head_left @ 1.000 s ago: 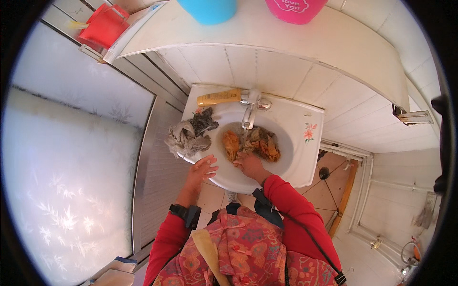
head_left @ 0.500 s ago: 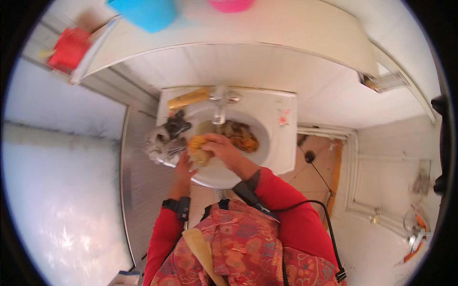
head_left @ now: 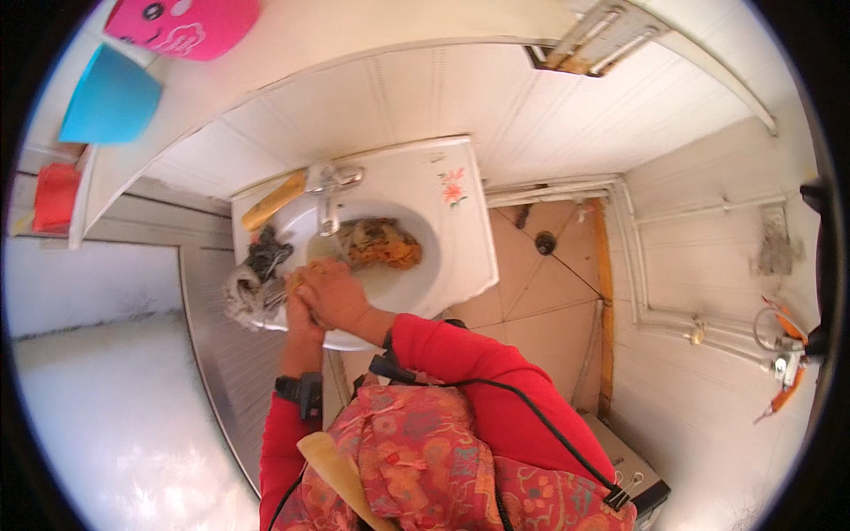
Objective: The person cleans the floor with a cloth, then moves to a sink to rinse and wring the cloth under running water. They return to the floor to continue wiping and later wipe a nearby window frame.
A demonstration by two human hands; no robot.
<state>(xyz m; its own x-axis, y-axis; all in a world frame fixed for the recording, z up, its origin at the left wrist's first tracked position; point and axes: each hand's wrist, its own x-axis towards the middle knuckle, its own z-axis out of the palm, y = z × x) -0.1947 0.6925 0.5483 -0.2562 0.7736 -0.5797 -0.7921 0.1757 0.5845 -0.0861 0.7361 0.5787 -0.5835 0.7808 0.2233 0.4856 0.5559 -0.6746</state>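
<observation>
Over the left front part of the white washbasin (head_left: 474,239), my left hand (head_left: 301,320) and my right hand (head_left: 335,294) are pressed together. Both are closed around a small yellow cloth, which their fingers almost wholly hide. Right beside them in the bowl lies a bunched wet cloth (head_left: 382,243), brown and orange. Grey and dark cloths (head_left: 257,279) are heaped on the basin's left rim, next to my left hand. The chrome faucet (head_left: 329,199) stands behind my hands, its spout over the bowl.
A long yellowish bar (head_left: 273,202) rests at the basin's back left corner. The shelf (head_left: 354,40) above carries a pink cup (head_left: 190,26), a blue cup (head_left: 111,97) and a red container (head_left: 55,196). A drain (head_left: 545,242) is in the tiled floor; pipes run along the right wall.
My hands have come together and closed over the yellow cloth, which showed between them before. The whole view has turned, so the basin sits further left.
</observation>
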